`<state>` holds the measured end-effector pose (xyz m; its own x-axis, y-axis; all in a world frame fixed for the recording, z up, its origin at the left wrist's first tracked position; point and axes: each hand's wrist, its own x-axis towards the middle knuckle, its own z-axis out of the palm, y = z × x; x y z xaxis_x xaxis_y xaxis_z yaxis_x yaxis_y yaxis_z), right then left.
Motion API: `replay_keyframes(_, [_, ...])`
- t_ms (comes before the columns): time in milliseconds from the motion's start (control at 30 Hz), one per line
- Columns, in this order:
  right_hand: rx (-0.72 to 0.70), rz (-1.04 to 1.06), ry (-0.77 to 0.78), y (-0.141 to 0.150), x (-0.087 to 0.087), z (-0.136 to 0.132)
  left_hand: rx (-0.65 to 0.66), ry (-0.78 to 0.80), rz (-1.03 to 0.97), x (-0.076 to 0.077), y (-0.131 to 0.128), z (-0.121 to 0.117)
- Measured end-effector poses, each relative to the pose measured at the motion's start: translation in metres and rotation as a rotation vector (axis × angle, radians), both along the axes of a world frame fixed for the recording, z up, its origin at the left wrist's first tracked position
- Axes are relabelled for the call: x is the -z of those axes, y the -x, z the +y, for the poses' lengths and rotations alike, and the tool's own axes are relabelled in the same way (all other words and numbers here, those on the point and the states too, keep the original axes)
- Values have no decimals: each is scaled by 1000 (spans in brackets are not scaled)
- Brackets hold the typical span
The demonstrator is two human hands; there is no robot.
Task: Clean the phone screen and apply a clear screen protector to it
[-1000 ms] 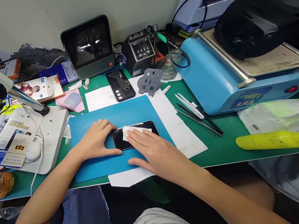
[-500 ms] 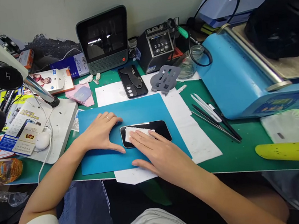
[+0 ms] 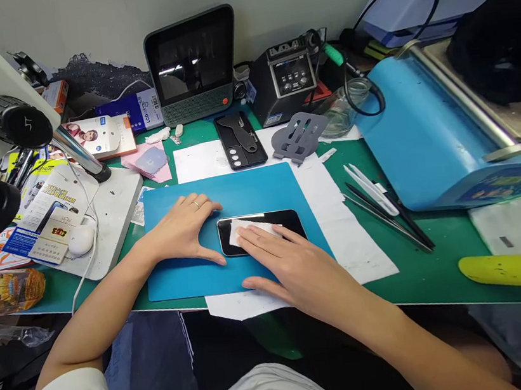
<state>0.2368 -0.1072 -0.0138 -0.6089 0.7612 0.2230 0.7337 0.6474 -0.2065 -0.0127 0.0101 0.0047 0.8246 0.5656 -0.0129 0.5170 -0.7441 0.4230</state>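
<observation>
A smartphone (image 3: 294, 218) lies flat, dark glass up, on a blue work mat (image 3: 180, 281). On its glass rests a folded white wipe (image 3: 235, 231), pressed down by the flat, outstretched fingers of my right hand (image 3: 288, 255). That hand's thumb is spread away and touches the mat below the phone. My left hand (image 3: 183, 231) is open on the mat at the phone's left end. Its thumb and forefinger frame that end without gripping it; the thumb tip is close to the phone's lower left corner. The hand covers part of the wipe.
Behind the mat are a black phone case (image 3: 240, 140), a grey slotted holder (image 3: 299, 135) and a soldering station (image 3: 281, 80). Tweezers and pens (image 3: 375, 192) lie to the right, before a blue machine (image 3: 401, 138). A microscope stand (image 3: 117, 201) is at left, a yellow object (image 3: 515, 271) at right.
The whole scene sits slightly farther right in view, as the camera has turned a little left. Both hands, the wipe and the smartphone keep nearly the same places relative to one another.
</observation>
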Motion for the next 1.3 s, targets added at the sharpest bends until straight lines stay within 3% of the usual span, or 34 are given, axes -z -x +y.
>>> replay_keyframes(233, [-62,-1,33,22,-7,26,-16,33,-37,0,1,0])
replay_keyframes(500, [-73,6,17,-1,2,-6,7,17,-23,2,0,1])
replay_keyframes(700, [-52,-4,33,15,4,11,54,-9,-43,8,2,2])
replay_keyframes(933, [-3,22,12,22,10,-23,65,-8,-46,6,1,3])
replay_keyframes(1133, [-1,76,41,37,9,-13,30,67,-60,2,2,9])
replay_keyframes(1300, [31,86,49,7,10,-25,24,97,-56,0,2,10])
